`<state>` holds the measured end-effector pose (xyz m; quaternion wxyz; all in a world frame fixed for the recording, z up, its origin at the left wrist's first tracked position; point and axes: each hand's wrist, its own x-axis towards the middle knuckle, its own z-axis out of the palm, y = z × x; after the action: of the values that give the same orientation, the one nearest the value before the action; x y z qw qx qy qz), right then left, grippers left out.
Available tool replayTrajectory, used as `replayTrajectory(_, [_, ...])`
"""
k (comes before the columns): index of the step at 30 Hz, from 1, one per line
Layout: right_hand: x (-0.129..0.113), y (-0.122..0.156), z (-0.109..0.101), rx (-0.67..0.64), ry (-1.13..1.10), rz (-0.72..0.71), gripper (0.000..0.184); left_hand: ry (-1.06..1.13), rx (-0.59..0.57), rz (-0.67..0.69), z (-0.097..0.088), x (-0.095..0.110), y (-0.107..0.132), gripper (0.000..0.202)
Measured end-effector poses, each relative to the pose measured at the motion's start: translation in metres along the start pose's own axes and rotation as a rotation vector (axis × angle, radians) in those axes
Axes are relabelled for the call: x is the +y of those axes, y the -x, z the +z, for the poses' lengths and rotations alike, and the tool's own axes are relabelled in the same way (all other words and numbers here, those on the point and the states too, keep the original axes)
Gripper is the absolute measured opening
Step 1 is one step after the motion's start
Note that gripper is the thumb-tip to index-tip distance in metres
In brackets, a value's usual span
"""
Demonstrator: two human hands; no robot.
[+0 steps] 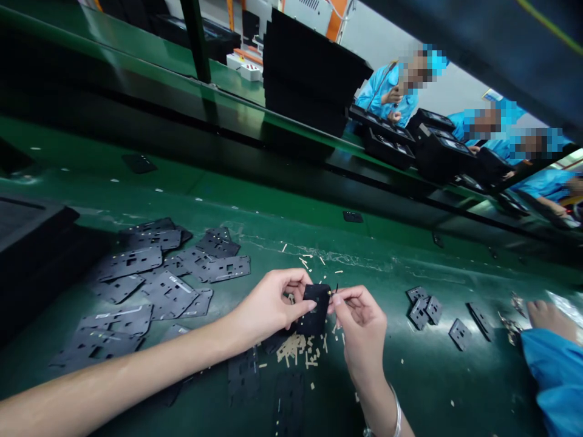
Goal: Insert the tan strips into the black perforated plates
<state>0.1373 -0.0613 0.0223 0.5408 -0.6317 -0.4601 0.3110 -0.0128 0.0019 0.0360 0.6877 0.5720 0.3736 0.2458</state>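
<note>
My left hand [286, 300] grips a black flat plastic plate [316, 312] upright above the table, thumb across its face. At the plate's upper right edge my right hand [362, 312] is closed in a pinch. A thin dark piece [336, 287] sticks up by its fingertips; its kind is too small to tell. Beneath the plate lies a heap of small beige strips [294, 347], with more scattered around it. Two dark plates lie nearer to me, one of them a slotted plate [289, 397].
Many black slotted plates [170, 294] lie piled at left, beside a dark stack [31, 255]. At right are small black parts [424, 308] and a co-worker's blue sleeve [553, 376] and hand. Behind, a raised shelf edge [282, 164] crosses the view, with people in blue beyond.
</note>
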Motion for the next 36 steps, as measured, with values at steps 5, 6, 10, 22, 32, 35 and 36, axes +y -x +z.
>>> replayTrajectory(5, [0.0010,0.0012,-0.0002,0.006,0.041,-0.013,0.010,-0.080,0.042,0.071,0.0019,-0.0017,0.0028,0.010])
replayTrajectory(6, [0.0011,0.0012,-0.0005,0.004,0.045,-0.020,0.010,-0.080,0.043,0.074,0.0019,-0.0017,0.0030,0.010])
replayTrajectory(10, [0.0008,0.0007,-0.0014,-0.010,0.043,-0.030,0.009,-0.078,0.044,0.085,0.0015,-0.0002,0.0036,0.010])
replayTrajectory(22, [-0.0029,-0.0003,-0.0022,-0.023,0.032,-0.013,0.010,-0.073,0.044,0.086,0.0025,0.0009,0.0044,0.009])
replayTrajectory(32, [0.0012,-0.0022,-0.0029,-0.064,-0.073,0.056,0.010,-0.048,0.016,0.062,0.0017,0.0019,0.0053,0.008])
replayTrajectory(35, [0.0003,-0.0022,-0.0025,-0.065,-0.083,0.054,0.009,-0.033,0.014,0.061,0.0018,0.0010,0.0052,0.009])
replayTrajectory(36, [0.0001,-0.0022,-0.0023,-0.063,-0.084,0.053,0.009,-0.027,0.014,0.062,0.0020,0.0005,0.0052,0.009])
